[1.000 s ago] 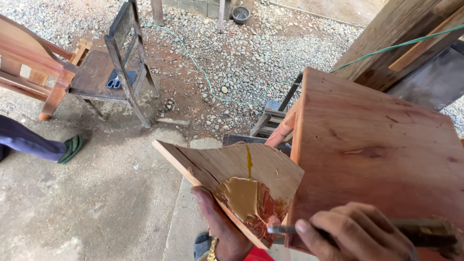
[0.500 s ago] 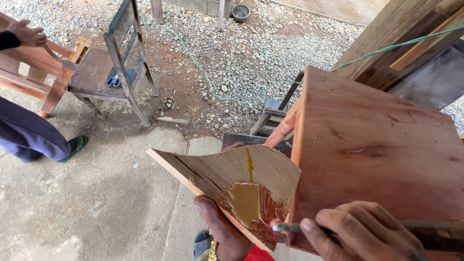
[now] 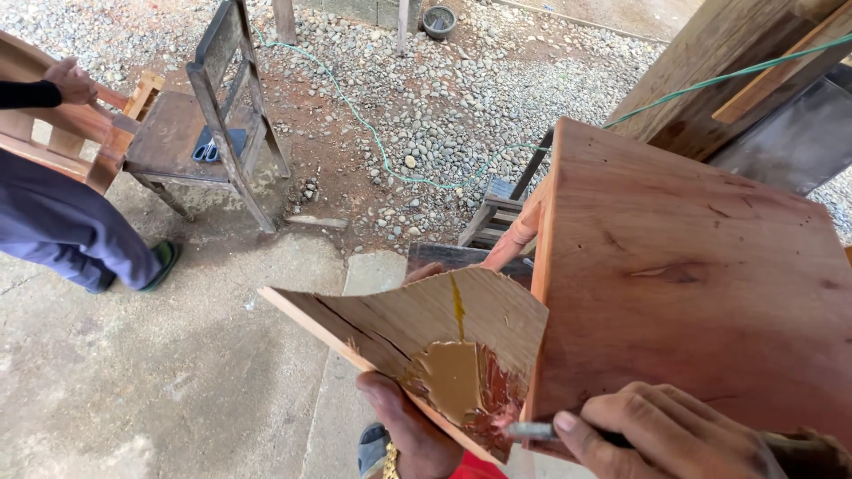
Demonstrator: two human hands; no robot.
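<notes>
My left hand (image 3: 413,430) grips the lower edge of a thin, curved plywood scrap (image 3: 399,324), thumb on top. A tan blob of wood putty (image 3: 453,380) and reddish smears sit on the scrap near my thumb. My right hand (image 3: 670,435) holds a small metal putty knife (image 3: 532,431); its tip rests at the front left edge of a reddish wooden cabinet (image 3: 692,266), right beside the putty scrap. The knife's handle is hidden in my fist.
A worn wooden chair (image 3: 213,133) stands on gravel at upper left. Another person's leg (image 3: 75,231) and hand (image 3: 73,82) are at the left by a wooden frame (image 3: 62,133). A green cord (image 3: 382,151) runs across the gravel. Concrete floor lies below.
The other person has stepped further in from the left and now rests a hand on the wooden frame. My hands, the scrap and the knife have hardly shifted.
</notes>
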